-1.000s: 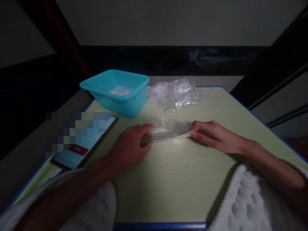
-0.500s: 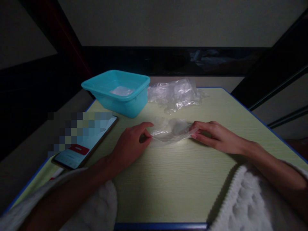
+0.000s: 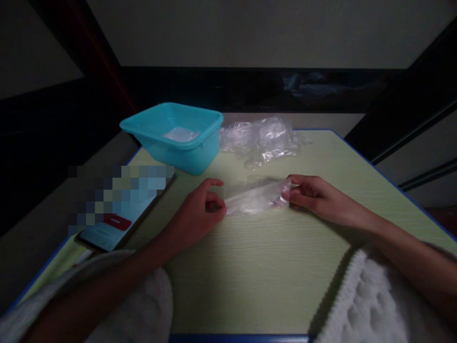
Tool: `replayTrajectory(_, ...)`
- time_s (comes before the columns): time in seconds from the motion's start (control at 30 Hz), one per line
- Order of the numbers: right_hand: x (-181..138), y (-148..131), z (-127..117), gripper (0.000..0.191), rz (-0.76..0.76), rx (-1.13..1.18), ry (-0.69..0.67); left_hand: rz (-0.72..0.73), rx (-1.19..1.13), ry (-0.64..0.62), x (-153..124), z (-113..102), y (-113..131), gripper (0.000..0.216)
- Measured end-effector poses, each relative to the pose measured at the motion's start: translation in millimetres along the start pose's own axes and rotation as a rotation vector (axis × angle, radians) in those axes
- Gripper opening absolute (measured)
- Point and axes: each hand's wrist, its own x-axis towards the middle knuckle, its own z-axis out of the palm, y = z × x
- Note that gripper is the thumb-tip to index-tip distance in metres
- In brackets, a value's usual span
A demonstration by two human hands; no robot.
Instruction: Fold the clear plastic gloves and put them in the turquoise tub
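Note:
A clear plastic bag (image 3: 255,197) stretches between my two hands above the middle of the table, folded into a narrow strip. My left hand (image 3: 202,205) pinches its left end with the thumb and lower fingers, while the index finger sticks out above, off the plastic. At the right end, the thumb and fingers of my right hand (image 3: 309,193) close on the bag, where the plastic bunches up. Behind the hands lies a crumpled pile of clear plastic bags (image 3: 266,138).
A turquoise plastic basket (image 3: 200,155) stands at the back left, with a flat clear packet (image 3: 181,134) inside. To the left lies a phone (image 3: 114,221) with its screen lit, partly pixelated. The pale table (image 3: 243,276) has a blue edge.
The bag's far part has been folded over toward me, so it is now a narrower strip. My right hand has turned slightly, while my left hand stays nearly in place.

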Motion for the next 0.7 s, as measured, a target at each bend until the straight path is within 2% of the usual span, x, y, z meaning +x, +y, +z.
replayTrajectory(0.27, 0, -4, 7, 0.031, 0.095, 0.088, 0.077, -0.058, 0.010, -0.079, -5, 0, 2, 0.052)
replayTrajectory(0.4, 0, -4, 12, 0.041, 0.111, 0.168, 0.163, -0.068, -0.049, -0.111, -7, 0, 5, 0.057)
replayTrajectory(0.7, -1, 4, 14, 0.033, -0.030, 0.141, 0.159, -0.068, -0.130, -0.093, -3, -2, 2, 0.062)
